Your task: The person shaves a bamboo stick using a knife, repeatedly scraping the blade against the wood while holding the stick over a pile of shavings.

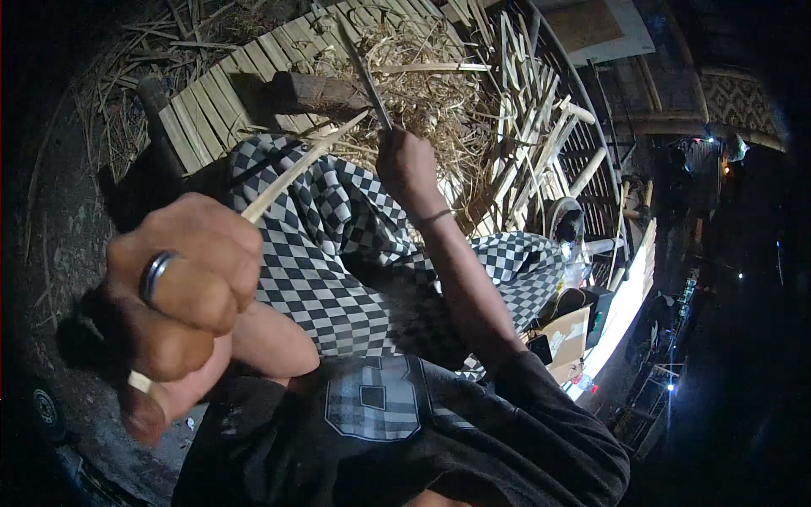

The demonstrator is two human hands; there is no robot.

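Note:
My left hand [190,283], large at the left with a dark band ring on one finger, is closed round a pale bamboo strip [291,176]. The strip slants up and right, and its other end [141,382] sticks out below the fist. My right hand [410,169] grips a long knife, its blade [363,72] pointing up and away. The handle is hidden in the fist. The strip's far tip lies close to the blade; I cannot tell whether they touch. Beyond both hands lies a short dark log [317,93].
Curly bamboo shavings [422,101] cover much of a slatted bamboo platform [220,106]. Split bamboo sticks [528,110] pile up at the right. A black-and-white checkered cloth [312,253] covers my legs. A cardboard box [570,338] stands to the right.

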